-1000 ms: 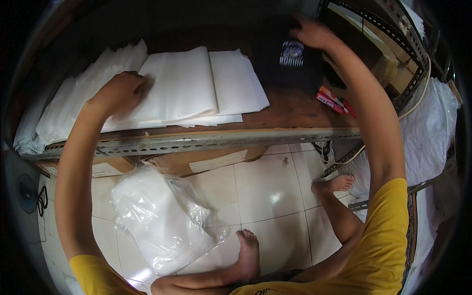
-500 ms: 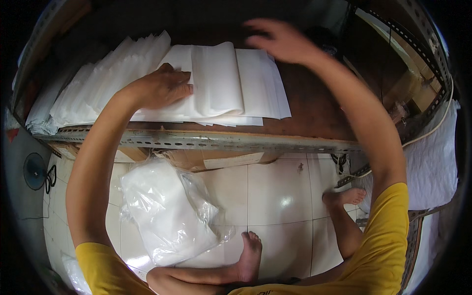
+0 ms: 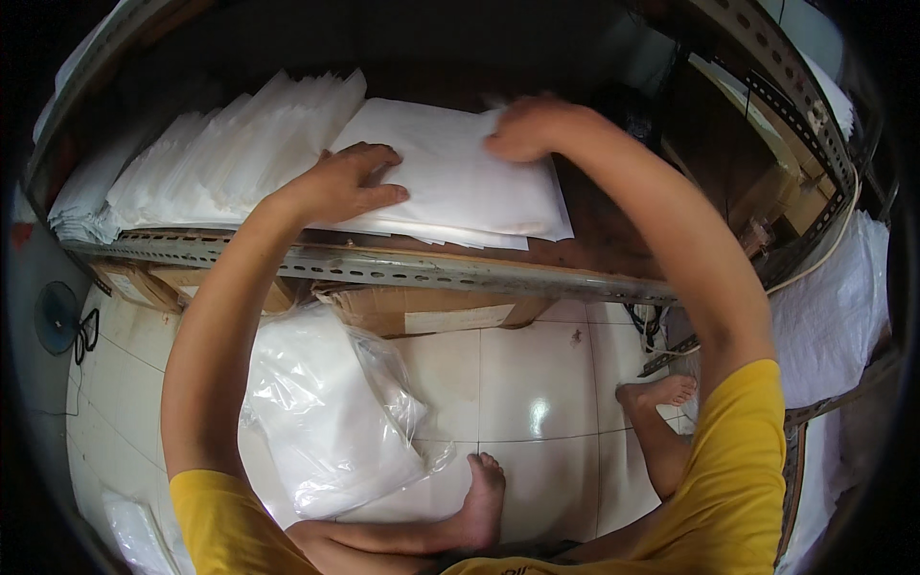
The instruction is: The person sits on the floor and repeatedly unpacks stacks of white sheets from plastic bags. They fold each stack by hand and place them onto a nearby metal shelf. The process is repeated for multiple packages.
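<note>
A stack of thin white sheets (image 3: 460,163) lies on the brown shelf. Its top sheet is spread fairly flat. On the stack's left part rests my left hand (image 3: 355,187), fingers apart and thumb pointing right, pressing on the sheet. Over the far right corner is my right hand (image 3: 537,129), blurred, with its fingers curled in. A pale smear shows beside those fingers; I cannot make out what they grip. Left of the stack, many more white sheets (image 3: 230,149) lean in a fanned, overlapping row.
A perforated metal beam (image 3: 422,267) edges the shelf. Below are cardboard boxes (image 3: 441,309) and a clear plastic bag (image 3: 326,412) of white material on the tiled floor. At right stand a perforated upright, a pale cable and a white sack (image 3: 829,297). A fan (image 3: 57,316) is at left.
The folded-over part of the top sheet now lies flat. My right hand has come down and its spread fingers have curled. My left hand has shifted right. The view has moved slightly.
</note>
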Demonstrator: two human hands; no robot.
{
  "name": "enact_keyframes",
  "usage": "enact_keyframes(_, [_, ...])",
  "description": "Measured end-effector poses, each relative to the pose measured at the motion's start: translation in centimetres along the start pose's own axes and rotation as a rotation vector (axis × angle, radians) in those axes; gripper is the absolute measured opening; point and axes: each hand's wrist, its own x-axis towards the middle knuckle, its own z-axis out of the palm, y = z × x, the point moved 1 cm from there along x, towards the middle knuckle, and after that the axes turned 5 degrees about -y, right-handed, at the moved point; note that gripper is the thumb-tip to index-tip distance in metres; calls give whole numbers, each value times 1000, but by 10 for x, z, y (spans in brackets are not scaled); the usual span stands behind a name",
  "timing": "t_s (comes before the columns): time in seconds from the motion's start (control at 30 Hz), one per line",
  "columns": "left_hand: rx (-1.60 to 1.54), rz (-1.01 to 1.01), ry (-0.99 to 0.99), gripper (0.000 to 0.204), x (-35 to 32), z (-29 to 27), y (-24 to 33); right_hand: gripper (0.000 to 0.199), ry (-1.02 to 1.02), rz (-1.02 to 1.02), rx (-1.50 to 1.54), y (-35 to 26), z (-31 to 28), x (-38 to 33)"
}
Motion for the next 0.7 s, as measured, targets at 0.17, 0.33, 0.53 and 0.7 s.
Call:
enact_keyframes(0.17, [150, -31, 55, 76, -2, 7, 2, 57, 183, 326, 101, 50, -12, -38])
enact_keyframes(0.33, [48, -11, 2, 66, 4, 2, -8, 65, 409, -47, 368, 11, -1, 2])
enact_keyframes(0.53, [896, -47, 333, 58, 1, -16, -27, 81, 229, -6, 601, -34, 72, 29])
enact_keyframes(0.7, [722, -324, 101, 66, 13, -24, -40, 85, 249, 37, 624, -32, 89, 14])
